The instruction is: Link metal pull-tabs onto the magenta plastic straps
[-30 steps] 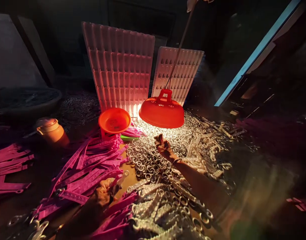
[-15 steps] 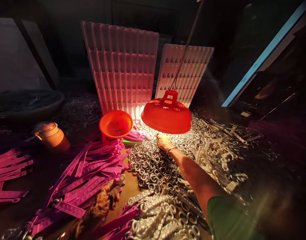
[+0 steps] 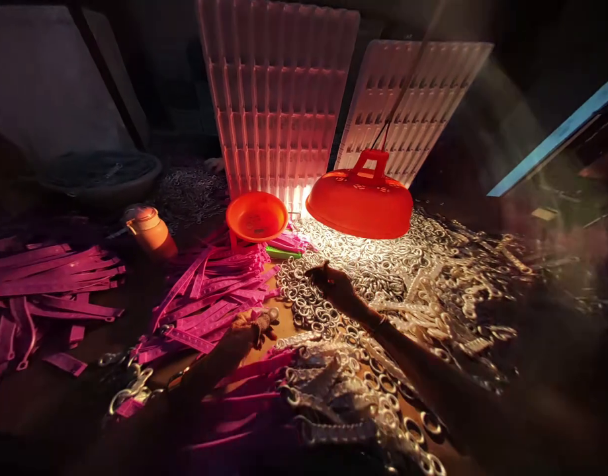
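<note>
My right hand (image 3: 332,283) hovers over a heap of metal rings (image 3: 311,301), just in front of the red hanging lamp shade (image 3: 360,206). It is in dark shadow, with the fingers drawn together; anything between them is too dark to see. My left hand (image 3: 251,329) is at the right edge of a pile of magenta straps (image 3: 204,297). Its fingers are curled around a small, pale, rounded piece whose kind I cannot make out. Nearer to me lie light-coloured ridged strips with ring ends (image 3: 333,377).
An orange bowl (image 3: 257,217) stands behind the straps, beside a green item (image 3: 282,253). Farther left are an orange lidded jug (image 3: 152,233), more magenta straps (image 3: 50,271) and a wide basin (image 3: 105,182). Two ribbed panels (image 3: 284,99) lean upright at the back.
The view has turned left and down. My right hand has drawn back from under the lamp into shadow. My left hand stays near the straps and shows more clearly.
</note>
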Tool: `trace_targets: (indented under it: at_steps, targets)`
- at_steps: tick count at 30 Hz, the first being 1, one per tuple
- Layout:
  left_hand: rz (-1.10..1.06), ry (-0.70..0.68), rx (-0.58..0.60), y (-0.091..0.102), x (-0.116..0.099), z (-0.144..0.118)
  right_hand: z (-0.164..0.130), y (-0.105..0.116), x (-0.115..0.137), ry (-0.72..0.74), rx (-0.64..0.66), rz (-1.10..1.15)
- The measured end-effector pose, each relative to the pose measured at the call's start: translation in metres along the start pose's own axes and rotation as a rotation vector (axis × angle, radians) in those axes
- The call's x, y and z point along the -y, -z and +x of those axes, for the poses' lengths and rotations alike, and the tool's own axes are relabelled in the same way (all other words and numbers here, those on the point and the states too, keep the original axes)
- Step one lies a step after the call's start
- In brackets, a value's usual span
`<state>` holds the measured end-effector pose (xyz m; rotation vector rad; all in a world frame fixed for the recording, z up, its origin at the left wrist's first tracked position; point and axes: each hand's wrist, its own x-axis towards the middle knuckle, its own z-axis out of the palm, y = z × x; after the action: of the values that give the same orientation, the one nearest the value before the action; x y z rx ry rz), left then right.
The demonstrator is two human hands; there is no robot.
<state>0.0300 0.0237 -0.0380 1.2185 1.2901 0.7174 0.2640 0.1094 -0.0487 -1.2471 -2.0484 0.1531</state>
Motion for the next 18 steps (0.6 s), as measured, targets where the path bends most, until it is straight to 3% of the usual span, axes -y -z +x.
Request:
trace_targets:
  at_steps: [3, 6, 12, 18]
  targets:
    - [-0.171, 0.035, 0.011, -0.003, 0.01, 0.0, -0.02, -0.013, 0.047, -0.145, 0.09, 0.54]
    - [-0.334, 0.033, 0.007, -0.007, 0.012, 0.004, -0.031, -0.026, 0.077, -0.293, 0.152, 0.826]
    - [-0.452, 0.019, 0.03, -0.008, 0.009, 0.002, -0.036, -0.048, 0.091, -0.371, 0.19, 1.058]
    - [-0.35, -0.056, -0.044, -0.01, 0.015, 0.005, -0.032, -0.034, 0.092, -0.377, 0.288, 1.035]
